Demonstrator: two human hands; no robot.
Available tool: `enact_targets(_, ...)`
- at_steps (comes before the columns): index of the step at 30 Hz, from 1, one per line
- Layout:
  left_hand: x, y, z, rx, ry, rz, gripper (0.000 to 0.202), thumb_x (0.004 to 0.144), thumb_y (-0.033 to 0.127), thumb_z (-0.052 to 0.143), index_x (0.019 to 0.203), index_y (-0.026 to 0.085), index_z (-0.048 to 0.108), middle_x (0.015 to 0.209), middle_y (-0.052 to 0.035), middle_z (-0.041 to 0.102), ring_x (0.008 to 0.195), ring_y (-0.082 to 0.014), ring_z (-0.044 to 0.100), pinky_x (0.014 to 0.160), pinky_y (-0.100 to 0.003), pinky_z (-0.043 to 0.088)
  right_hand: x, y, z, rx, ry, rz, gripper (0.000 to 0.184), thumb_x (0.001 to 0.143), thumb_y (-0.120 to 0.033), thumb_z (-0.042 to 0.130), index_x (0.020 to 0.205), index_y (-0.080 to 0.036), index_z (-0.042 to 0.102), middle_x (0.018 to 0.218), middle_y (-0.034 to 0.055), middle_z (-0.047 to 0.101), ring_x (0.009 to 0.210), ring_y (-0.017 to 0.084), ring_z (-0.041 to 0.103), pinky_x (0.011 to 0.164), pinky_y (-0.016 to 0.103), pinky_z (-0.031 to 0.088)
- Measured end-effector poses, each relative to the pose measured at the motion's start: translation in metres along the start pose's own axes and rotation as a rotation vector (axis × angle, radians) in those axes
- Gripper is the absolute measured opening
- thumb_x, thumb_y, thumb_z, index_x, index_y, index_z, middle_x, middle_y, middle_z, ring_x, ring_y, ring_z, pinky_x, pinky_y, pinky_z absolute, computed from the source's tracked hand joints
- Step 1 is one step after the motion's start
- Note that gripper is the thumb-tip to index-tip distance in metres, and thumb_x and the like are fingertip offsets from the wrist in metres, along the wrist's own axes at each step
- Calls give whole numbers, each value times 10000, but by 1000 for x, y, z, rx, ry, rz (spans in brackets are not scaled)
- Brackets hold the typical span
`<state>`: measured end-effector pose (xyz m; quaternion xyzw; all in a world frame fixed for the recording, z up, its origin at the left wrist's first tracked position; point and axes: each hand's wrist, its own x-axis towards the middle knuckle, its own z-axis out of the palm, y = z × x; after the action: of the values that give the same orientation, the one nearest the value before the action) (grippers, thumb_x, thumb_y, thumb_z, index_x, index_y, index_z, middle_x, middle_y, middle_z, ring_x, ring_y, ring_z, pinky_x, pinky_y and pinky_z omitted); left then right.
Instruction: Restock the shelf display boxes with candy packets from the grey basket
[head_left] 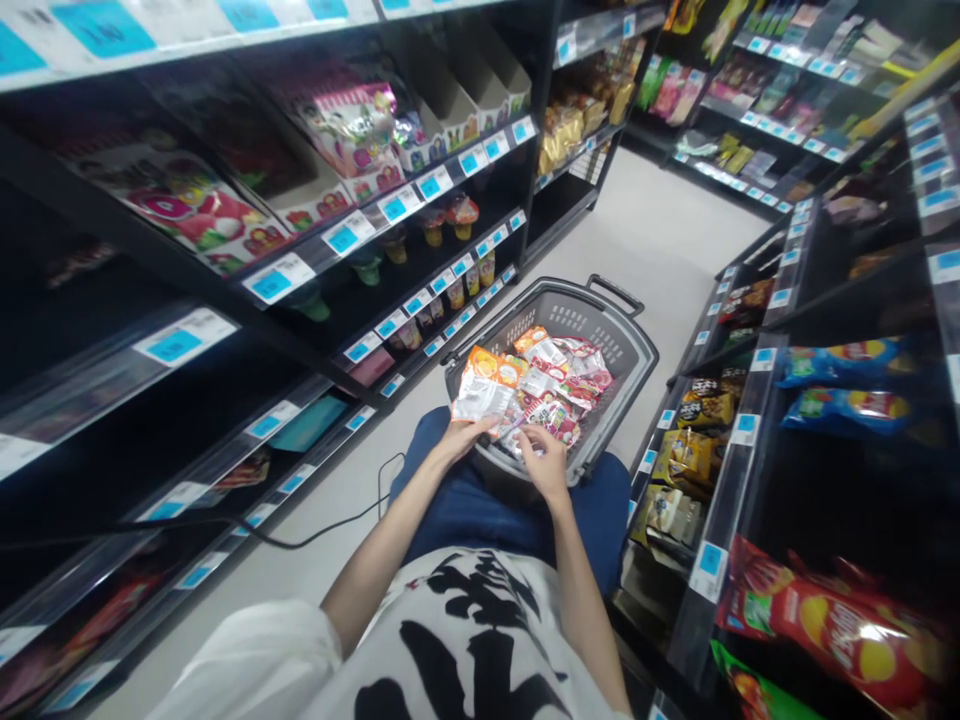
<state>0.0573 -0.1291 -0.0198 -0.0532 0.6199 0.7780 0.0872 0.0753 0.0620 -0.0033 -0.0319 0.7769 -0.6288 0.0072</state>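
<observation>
A grey plastic shopping basket (631,352) rests on the floor against my knees, filled with several snack packets (559,375). My left hand (459,436) grips the lower edge of an orange-and-white packet (484,388) at the basket's near left. My right hand (544,462) is just right of it, fingers curled and pinching a small pink-purple packet (546,420) at the basket's near rim.
Dark shelving with blue price tags lines the aisle on both sides: sweets and cups (450,215) on the left, crisp bags (840,620) on the right. A black cable (322,535) runs over the pale floor (660,230) by my left leg.
</observation>
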Motion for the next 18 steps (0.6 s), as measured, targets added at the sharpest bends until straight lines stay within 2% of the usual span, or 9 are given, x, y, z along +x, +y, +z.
enact_targets(6,1,-6,-2,-51,85,2,1112,583,894,801,1340,95,643,1127,-201,763,1038,-336,765,968,-491,647,1,-1,-1,7,-38,31,286,910,-430,663,1012,-189,778,902,59,769,792,215,740,769,317,580)
enact_targets(13,5,-10,-3,0,80,30,1057,614,920,765,1286,110,670,1091,-179,767,995,-320,767,950,-497,648,2,-2,-1,51,-26,69,303,888,-450,692,1007,-184,777,902,68,767,813,226,742,778,326,591)
enact_targets(16,3,-5,-1,64,84,70,932,667,826,819,1261,122,681,1130,-165,760,1034,-310,754,1034,-519,609,2,-4,-2,96,-36,88,336,899,-482,698,1023,-176,767,907,73,763,783,215,733,772,322,592)
enact_targets(18,2,0,2,115,75,110,852,675,671,912,1296,137,675,1201,-155,741,1134,-305,721,1125,-520,554,2,-5,-2,140,-49,108,402,916,-537,685,1070,-172,754,937,79,761,774,209,727,751,317,597)
